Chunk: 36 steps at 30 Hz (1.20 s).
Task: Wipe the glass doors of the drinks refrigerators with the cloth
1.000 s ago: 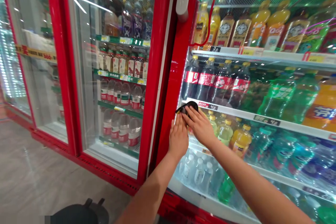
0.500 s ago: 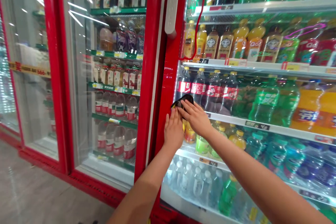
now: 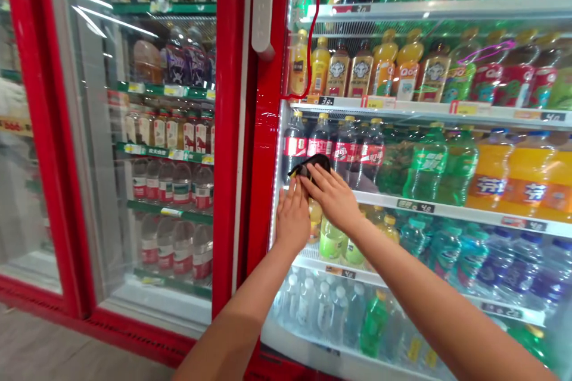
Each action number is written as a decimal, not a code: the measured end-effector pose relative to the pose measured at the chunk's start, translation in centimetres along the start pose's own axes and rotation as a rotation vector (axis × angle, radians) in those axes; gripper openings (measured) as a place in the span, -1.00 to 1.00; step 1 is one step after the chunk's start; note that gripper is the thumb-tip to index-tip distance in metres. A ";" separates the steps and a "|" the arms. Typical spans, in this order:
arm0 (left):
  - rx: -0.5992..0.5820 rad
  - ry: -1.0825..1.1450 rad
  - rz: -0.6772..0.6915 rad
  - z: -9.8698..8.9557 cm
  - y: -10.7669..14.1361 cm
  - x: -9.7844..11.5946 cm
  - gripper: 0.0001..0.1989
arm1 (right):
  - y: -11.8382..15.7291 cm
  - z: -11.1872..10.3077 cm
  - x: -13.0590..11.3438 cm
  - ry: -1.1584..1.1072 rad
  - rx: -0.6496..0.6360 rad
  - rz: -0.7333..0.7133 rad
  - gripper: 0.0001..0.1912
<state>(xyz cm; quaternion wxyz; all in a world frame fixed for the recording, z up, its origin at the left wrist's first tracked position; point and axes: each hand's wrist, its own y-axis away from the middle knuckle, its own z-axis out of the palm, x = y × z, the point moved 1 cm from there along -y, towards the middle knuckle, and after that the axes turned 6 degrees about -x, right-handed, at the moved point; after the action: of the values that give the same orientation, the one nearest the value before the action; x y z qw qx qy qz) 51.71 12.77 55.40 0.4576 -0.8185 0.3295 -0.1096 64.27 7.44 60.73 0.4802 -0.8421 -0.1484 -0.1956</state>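
Observation:
A small black object [image 3: 318, 162], with a bit of yellow near its left end, is at my fingertips in front of the right cooler's glass door. My left hand [image 3: 294, 214] holds its lower left side, fingers close together and pointing up. My right hand [image 3: 333, 199] grips it from the right, fingers over its lower edge. The two hands nearly touch at the fingertips. My thumbs and the underside of the object are hidden. Behind it stand cola bottles with red labels [image 3: 319, 147].
The right cooler's shelves [image 3: 447, 108] carry rows of soda, juice and water bottles. A red door frame [image 3: 263, 149] with a long pale handle [image 3: 263, 6] stands left of my hands. Another glass-door cooler [image 3: 102, 202] is further left, above the grey floor [image 3: 27, 339].
The view has swung right, so the coolers appear further left. Both hands and the black object have moved right along the door, from beside the red frame to over the glass.

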 end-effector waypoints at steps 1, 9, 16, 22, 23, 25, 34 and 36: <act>0.012 0.004 0.005 -0.7 -1.4 0.2 -0.35 | -0.7 -0.5 0.8 0.000 0.012 0.040 -0.51; 0.069 0.037 -0.091 -0.3 -1.9 -0.1 -0.40 | -1.8 0.0 -0.1 -0.028 0.033 0.074 -0.55; 0.033 0.055 0.116 -0.1 -2.9 5.4 -0.41 | 4.2 -2.5 4.5 0.072 0.024 0.134 -0.52; 0.126 0.061 0.055 -1.0 -4.6 6.0 -0.39 | 2.5 -2.6 5.1 0.052 0.083 0.239 -0.53; 0.135 0.064 0.047 -0.3 -3.7 6.5 -0.40 | 3.4 -2.4 4.8 0.058 0.084 0.210 -0.54; 0.137 0.074 0.063 1.3 -1.9 8.1 -0.41 | 6.2 -2.3 4.8 0.086 0.072 0.156 -0.55; 0.110 0.190 0.296 0.0 -6.6 15.3 -0.36 | 11.1 -6.2 11.5 0.170 0.067 0.393 -0.50; 0.127 0.183 0.288 -0.2 -6.9 15.0 -0.38 | 10.5 -6.0 11.4 0.168 0.071 0.421 -0.50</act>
<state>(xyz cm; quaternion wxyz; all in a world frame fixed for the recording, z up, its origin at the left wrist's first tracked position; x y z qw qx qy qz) 65.96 5.55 59.35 0.4876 -0.7189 0.4761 -0.1374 77.76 -2.22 60.98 0.5504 -0.8178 0.0641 -0.1553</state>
